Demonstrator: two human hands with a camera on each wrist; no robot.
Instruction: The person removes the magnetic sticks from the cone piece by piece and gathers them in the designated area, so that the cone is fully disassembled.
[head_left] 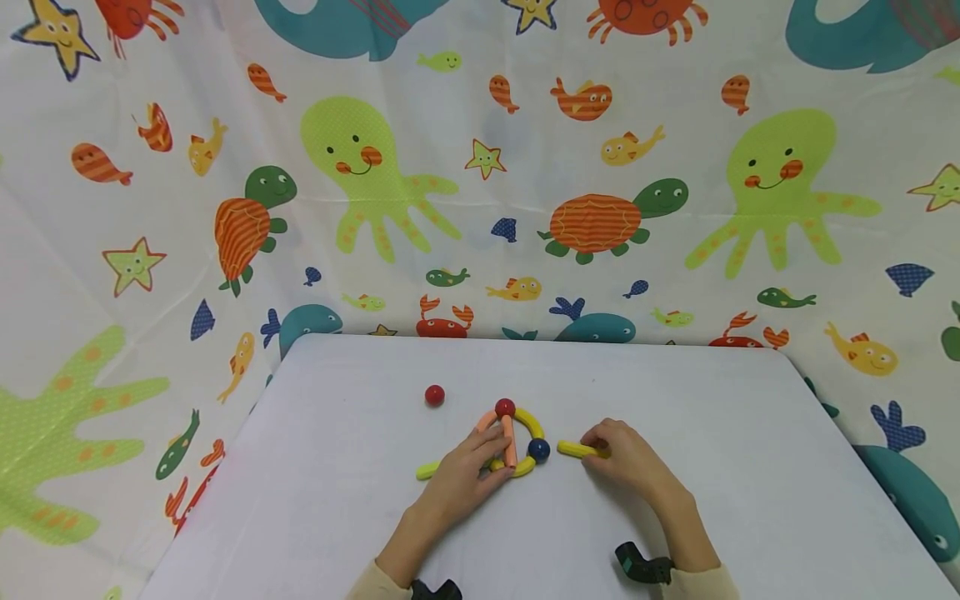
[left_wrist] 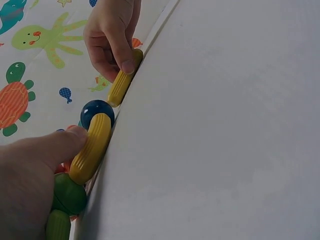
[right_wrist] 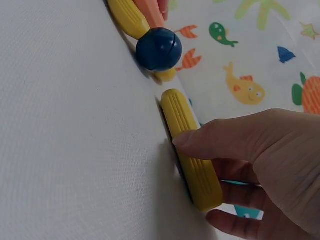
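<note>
My left hand holds a small figure built of balls and sticks, lying on the white table. Its thumb presses the lower curved yellow stick, which joins a dark blue ball to a green ball. A red ball tops the figure, with a straight pink stick running down from it and a curved yellow stick bending to the blue ball. A light green stick sticks out left. My right hand pinches a straight yellow stick, its end a short gap from the blue ball.
A loose red ball lies behind the figure to the left. The white table ends at a back edge against a cloth printed with sea animals. Black wrist devices sit at both wrists.
</note>
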